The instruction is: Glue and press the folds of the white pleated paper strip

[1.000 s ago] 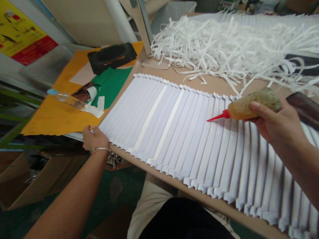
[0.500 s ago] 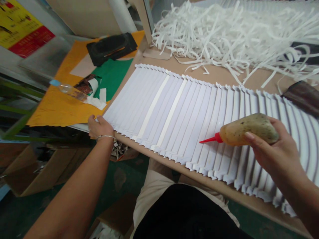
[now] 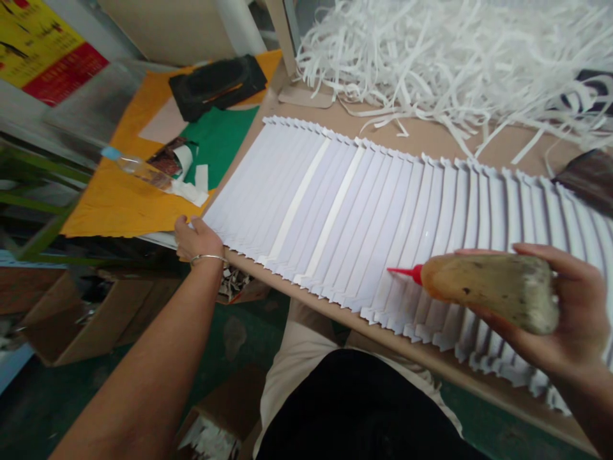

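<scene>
My right hand [image 3: 569, 319] is wrapped round a glue bottle [image 3: 488, 287], a smeared, yellowish squeeze bottle tilted on its side. Its red nozzle [image 3: 407, 273] points left, with the tip at the surface of overlapping white paper strips [image 3: 368, 211]; whether it touches them I cannot tell. The strips lie side by side in a long row, their ends jagged. Two of them look creamier than the others. At the row's near left corner, my left hand [image 3: 197, 239] is closed on the table edge [image 3: 239, 255], its fingers partly hidden.
A heap of loose white strips [image 3: 431, 70] covers the far side of the table. To the left, a yellow sheet [image 3: 110, 204] carries a clear plastic bottle [image 3: 129, 165], a green sheet [image 3: 225, 137] and black pieces [image 3: 218, 86]. Cardboard boxes [image 3: 57, 332] stand below.
My right hand has turned the glue bottle flatter and lowered its back end towards me, the nozzle staying near the same strips. My left hand keeps its place at the corner.
</scene>
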Demonstrator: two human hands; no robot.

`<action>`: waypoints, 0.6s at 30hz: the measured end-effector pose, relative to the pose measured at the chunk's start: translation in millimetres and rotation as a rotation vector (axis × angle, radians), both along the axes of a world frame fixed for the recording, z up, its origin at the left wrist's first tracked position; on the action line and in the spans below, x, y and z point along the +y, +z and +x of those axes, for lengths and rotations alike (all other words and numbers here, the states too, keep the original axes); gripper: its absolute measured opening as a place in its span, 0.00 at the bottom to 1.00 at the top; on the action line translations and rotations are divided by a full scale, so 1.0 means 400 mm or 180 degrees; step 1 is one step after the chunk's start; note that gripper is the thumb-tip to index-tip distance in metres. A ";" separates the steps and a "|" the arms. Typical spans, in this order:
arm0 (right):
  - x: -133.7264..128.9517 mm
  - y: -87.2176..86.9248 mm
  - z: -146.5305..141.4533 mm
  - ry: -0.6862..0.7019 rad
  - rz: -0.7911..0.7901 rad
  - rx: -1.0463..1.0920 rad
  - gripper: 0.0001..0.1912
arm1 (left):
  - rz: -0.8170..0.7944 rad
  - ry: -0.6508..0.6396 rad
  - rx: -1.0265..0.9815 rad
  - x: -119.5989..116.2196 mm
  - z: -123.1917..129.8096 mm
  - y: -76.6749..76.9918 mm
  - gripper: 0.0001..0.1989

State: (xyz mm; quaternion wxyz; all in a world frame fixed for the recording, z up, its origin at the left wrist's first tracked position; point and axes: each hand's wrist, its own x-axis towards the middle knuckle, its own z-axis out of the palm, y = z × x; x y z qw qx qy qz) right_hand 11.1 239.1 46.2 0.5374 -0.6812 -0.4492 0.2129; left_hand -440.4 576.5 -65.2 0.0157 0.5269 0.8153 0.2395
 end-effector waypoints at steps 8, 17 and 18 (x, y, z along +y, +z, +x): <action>0.275 0.008 0.189 -0.0740 0.1115 0.0896 0.25 | 0.0023 0.0114 0.0013 -0.008 0.007 0.016 0.27; 0.486 -0.086 0.316 -0.0844 0.0749 0.1737 0.26 | -0.0026 0.0209 0.0089 -0.012 0.011 0.029 0.28; 0.495 -0.095 0.320 -0.0870 0.0730 0.1736 0.27 | -0.0036 0.0221 0.0096 -0.012 0.009 0.029 0.28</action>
